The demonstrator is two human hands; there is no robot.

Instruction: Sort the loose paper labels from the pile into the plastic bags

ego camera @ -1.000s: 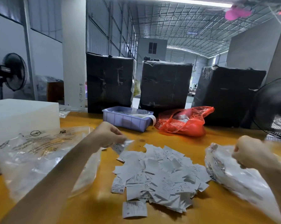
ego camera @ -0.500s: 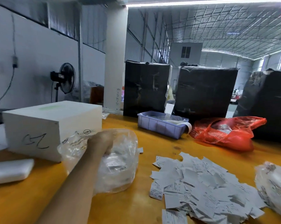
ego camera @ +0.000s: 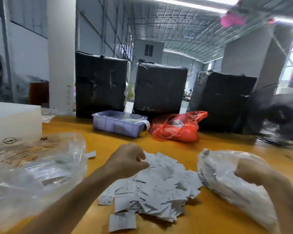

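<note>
A pile of white paper labels [ego camera: 159,186] lies in the middle of the yellow table [ego camera: 210,220]. My left hand [ego camera: 127,160] is at the pile's far left edge, fingers curled and pinched on a label of the pile. A clear plastic bag [ego camera: 37,168] with labels inside lies at the left. A second clear plastic bag [ego camera: 223,179], also holding labels, lies at the right. My right hand [ego camera: 253,172] is a fist gripping this bag's upper side.
A white box [ego camera: 15,119] stands behind the left bag. A lilac tray [ego camera: 117,126] and a red plastic bag [ego camera: 176,130] sit at the back, before black-wrapped parcels [ego camera: 100,85]. A fan [ego camera: 277,119] stands far right. One stray label [ego camera: 91,154] lies beside the left bag.
My left hand carried a label into the left bag, then came back to the pile. The view swung left and returned, bringing my right hand and its bag back into sight.
</note>
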